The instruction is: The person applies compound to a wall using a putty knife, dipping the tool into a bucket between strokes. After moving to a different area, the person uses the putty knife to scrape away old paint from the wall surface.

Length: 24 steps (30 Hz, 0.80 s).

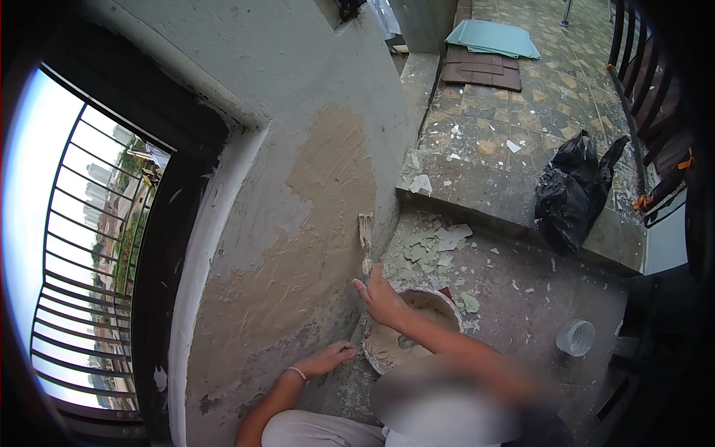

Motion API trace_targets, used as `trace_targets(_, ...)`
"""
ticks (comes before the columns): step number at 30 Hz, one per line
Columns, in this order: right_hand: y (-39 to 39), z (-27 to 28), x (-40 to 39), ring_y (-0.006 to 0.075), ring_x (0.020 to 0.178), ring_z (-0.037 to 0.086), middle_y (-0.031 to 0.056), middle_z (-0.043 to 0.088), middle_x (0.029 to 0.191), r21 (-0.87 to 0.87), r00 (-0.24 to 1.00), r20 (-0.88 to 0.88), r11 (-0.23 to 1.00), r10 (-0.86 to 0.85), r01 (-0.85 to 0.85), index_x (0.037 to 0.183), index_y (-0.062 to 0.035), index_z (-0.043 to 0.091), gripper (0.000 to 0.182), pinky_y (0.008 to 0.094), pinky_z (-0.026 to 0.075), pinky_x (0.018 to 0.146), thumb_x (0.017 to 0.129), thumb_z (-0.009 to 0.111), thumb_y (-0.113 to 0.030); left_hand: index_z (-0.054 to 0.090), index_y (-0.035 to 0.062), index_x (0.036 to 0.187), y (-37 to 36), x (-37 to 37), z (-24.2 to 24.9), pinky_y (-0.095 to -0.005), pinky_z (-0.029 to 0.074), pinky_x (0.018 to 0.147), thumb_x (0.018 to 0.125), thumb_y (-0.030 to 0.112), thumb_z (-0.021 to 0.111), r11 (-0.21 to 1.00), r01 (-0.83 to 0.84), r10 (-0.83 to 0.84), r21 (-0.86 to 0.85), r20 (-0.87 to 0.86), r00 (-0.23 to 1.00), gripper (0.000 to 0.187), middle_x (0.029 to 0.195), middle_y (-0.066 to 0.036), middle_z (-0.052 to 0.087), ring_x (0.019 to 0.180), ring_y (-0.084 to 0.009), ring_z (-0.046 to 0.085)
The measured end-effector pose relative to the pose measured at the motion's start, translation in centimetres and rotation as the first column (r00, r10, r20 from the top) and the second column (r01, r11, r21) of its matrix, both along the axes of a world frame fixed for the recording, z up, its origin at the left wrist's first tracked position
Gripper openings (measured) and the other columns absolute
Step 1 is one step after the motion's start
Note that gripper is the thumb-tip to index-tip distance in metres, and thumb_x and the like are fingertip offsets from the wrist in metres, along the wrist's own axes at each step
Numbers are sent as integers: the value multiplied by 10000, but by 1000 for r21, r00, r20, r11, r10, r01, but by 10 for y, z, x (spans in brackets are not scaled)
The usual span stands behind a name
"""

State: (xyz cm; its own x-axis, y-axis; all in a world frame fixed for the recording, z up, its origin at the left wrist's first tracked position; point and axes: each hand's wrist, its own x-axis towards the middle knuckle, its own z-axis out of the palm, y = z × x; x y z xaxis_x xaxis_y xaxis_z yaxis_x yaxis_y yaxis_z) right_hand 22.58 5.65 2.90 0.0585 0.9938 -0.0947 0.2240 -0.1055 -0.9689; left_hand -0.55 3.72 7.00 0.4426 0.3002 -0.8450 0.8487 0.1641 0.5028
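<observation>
My right hand (383, 300) is closed around the handle of a putty knife (366, 237), a narrow scraper smeared with pale plaster. Its blade points up the wall, at the right edge of a fresh beige plaster patch (328, 175). Beneath that forearm stands a round bucket (378, 350) holding beige plaster, partly hidden by the arm. My left hand (328, 360), with a bracelet at its wrist, is low beside the wall's foot and left of the bucket. Its fingers reach toward the bucket and appear to hold nothing.
Paint flakes (428, 249) litter the floor beside the bucket. A step (484, 182) rises behind, with a black plastic bag (573, 190) at its edge. A clear tub (576, 338) stands at right. Pale blue sheets (493, 37) lie farther back. A barred window (86, 253) is at left.
</observation>
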Motion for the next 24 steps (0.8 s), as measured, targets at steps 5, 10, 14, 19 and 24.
trace_targets(5,-34,9,-29,549,771,580,409,556,768,-54,991,-34,990,129,-131,1137,159,220,534,534,474,639,997,423,-315,464,-9,1289,-1,7,12,-310,407,905,987,407,442,997,-70,69,26,10,998,514,1131,-108,563,963,-178,550)
trace_targets(10,-54,10,-29,552,766,577,406,555,759,-8,995,-54,996,87,-88,1126,153,217,520,536,473,638,996,428,-305,454,-20,1297,-3,8,14,-314,396,923,984,410,441,994,-106,106,24,19,994,532,1144,-123,563,965,-196,554)
trace_targets(14,-29,13,-9,562,780,572,408,556,765,-14,992,-90,996,-90,89,1112,146,221,509,542,472,659,996,422,-307,439,33,1330,-1,6,14,-295,407,883,989,441,420,997,-72,72,-4,-2,997,532,1169,-73,559,985,-158,550)
trace_targets(19,11,9,8,565,819,573,417,557,795,-97,997,-64,995,-33,27,1138,158,190,545,544,468,706,997,405,-323,437,70,1343,1,6,13,-290,418,863,988,457,414,995,-96,95,-25,-20,995,526,1189,-38,558,998,-141,547)
trace_targets(24,-18,2,-32,557,818,583,424,558,816,-123,985,-93,980,148,-159,1145,154,154,567,531,471,719,999,398,-336,440,1,1328,-1,12,20,-296,383,929,985,405,438,987,-162,162,-10,-9,987,531,1169,-90,554,956,-167,540)
